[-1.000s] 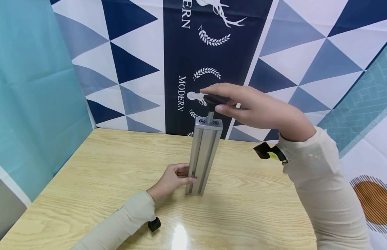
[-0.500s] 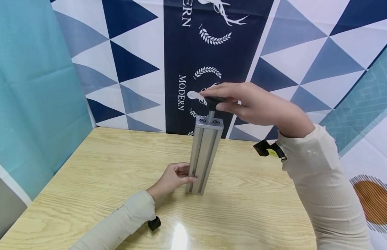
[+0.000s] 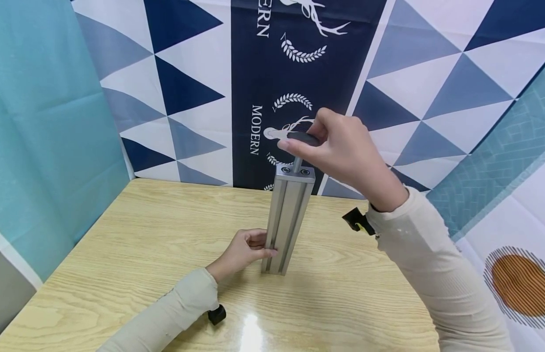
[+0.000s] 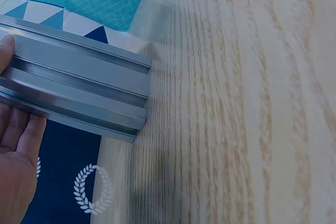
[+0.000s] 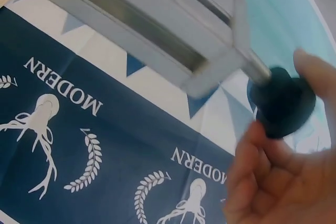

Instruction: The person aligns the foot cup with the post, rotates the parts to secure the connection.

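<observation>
A silver grooved aluminium profile [image 3: 282, 225] stands upright on the table in the head view, its lower end down on the wood. Two screws sit in its top plate, and a short metal rod [image 3: 297, 165] rises between them to a round black knob [image 3: 304, 139]. My left hand [image 3: 243, 250] grips the profile near its base, thumb across the front face and fingers at the far side. Up top, my right hand [image 3: 344, 146] pinches the knob between thumb and curled fingers. The right wrist view shows the knob [image 5: 283, 103] between thumb and fingers, slightly blurred.
The profile rests on a light wood-grain table [image 3: 166, 220]. Behind it hangs a patterned cloth [image 3: 188, 98] with triangles and a dark printed strip. A teal cloth [image 3: 43, 122] hangs at the left. Black wrist mounts [image 3: 217, 315] are attached at both sleeves.
My right hand has gone from straight fingers laid over the knob to a pinch with curled fingers, its wrist shifting left and down. Left hand and profile hold their place.
</observation>
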Available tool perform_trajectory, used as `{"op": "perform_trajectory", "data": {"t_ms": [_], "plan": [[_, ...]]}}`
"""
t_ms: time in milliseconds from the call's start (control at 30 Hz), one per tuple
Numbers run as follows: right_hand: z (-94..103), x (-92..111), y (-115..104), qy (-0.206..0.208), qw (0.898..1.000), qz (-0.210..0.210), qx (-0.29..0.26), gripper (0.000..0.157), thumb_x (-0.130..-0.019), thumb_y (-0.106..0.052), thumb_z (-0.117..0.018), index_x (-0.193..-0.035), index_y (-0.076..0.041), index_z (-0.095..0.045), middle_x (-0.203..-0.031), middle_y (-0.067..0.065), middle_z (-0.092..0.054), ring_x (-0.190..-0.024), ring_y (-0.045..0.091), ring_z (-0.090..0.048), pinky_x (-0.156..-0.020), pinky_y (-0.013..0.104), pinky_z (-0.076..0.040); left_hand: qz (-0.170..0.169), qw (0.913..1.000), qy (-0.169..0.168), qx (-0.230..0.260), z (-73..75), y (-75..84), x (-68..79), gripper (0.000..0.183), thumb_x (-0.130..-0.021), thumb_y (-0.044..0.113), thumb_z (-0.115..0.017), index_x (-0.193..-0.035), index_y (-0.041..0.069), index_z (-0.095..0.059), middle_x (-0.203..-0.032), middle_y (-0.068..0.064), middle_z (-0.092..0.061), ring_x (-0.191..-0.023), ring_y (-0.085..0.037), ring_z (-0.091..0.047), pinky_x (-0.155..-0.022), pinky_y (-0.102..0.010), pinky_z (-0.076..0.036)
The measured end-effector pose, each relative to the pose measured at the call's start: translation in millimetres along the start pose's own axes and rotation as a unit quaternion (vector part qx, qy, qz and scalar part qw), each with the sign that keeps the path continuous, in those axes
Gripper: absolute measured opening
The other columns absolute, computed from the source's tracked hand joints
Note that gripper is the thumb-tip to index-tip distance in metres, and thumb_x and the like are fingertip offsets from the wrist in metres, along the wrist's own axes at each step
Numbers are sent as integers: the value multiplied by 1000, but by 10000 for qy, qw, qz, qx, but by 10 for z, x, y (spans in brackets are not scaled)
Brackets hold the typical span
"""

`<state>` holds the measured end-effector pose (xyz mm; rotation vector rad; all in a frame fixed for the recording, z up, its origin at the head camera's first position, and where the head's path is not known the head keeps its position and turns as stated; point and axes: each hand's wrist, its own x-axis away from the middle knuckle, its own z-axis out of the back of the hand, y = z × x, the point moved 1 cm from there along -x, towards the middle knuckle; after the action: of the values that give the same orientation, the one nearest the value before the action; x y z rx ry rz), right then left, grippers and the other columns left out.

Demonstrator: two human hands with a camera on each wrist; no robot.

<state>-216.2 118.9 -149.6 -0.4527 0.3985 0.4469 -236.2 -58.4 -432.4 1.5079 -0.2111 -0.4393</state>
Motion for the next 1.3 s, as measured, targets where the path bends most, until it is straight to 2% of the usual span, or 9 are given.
{"op": "perform_trajectory", "data": {"t_ms": [267,400,533,633,767,900,1033,1167,1300], "plan": [[-84,11,-19,362,9990,-169,176,57,-82,-61,-65,-83,-5,-51,-72,10,-55,-65,25,-51,-57,35,-38,5,10000,-14,-59,13,1,0,45,-80,16,-79,-121,4,-65,-109,-11,-70,-101,-20,-67,-85,-30,-55],[-37,28,-21,-119,9994,-184,250,63,-83,-66,-60,-98,-5,-52,-86,9,-61,-73,24,-56,-65,37,-45,7,10000,-19,-35,18,-4,1,45,-81,15,-78,-121,3,-64,-110,-12,-70,-102,-21,-67,-86,-30,-55],[59,19,35,-958,9951,235,30,63,-92,-59,-51,-126,-7,-48,-113,10,-62,-93,24,-61,-82,43,-49,-69,10000,-24,-55,21,-18,5,46,-81,18,-79,-122,3,-64,-110,-12,-70,-102,-21,-67,-85,-30,-55],[129,-18,108,-1582,9832,877,-230,55,-100,-45,-45,-143,-12,-38,-134,10,-52,-112,25,-56,-93,48,-46,-212,9997,-49,-81,20,-34,11,49,-81,22,-79,-122,1,-63,-109,-11,-70,-101,-20,-67,-84,-30,-56],[216,-66,188,-2217,9565,1861,-373,53,-103,-29,-44,-152,-20,-26,-153,2,-31,-133,23,-38,-104,50,-38,-265,9996,-68,-87,16,-42,9,51,-81,24,-79,-123,0,-63,-108,-11,-71,-99,-18,-68,-84,-29,-56],[289,-98,226,-2404,9290,2779,-440,55,-102,-10,-45,-153,-16,-26,-157,2,-25,-142,20,-25,-111,49,-31,-144,9999,-73,-34,19,-31,-3,49,-80,21,-79,-123,2,-63,-109,-12,-70,-100,-19,-67,-84,-30,-56],[323,-125,224,-2369,9168,3191,-396,53,-99,4,-44,-149,-11,-36,-153,5,-34,-143,21,-27,-112,46,-30,-77,9999,-58,-32,21,-14,-11,46,-81,16,-79,-122,3,-64,-110,-13,-70,-101,-20,-67,-84,-30,-56],[311,-140,204,-2013,9278,3136,-175,46,-97,3,-51,-141,-8,-48,-143,6,-49,-129,22,-46,-102,43,-44,-29,9999,-21,-97,22,-17,-17,45,-80,15,-79,-122,4,-64,-109,-11,-70,-100,-18,-67,-84,-29,-56],[269,-124,143,-1411,9623,2322,65,35,-92,-16,-66,-126,-7,-63,-117,5,-66,-92,16,-62,-77,33,-51,-49,10000,-23,-78,23,-38,-18,45,-81,14,-78,-122,2,-64,-109,-13,-70,-100,-19,-67,-84,-29,-56]]}}
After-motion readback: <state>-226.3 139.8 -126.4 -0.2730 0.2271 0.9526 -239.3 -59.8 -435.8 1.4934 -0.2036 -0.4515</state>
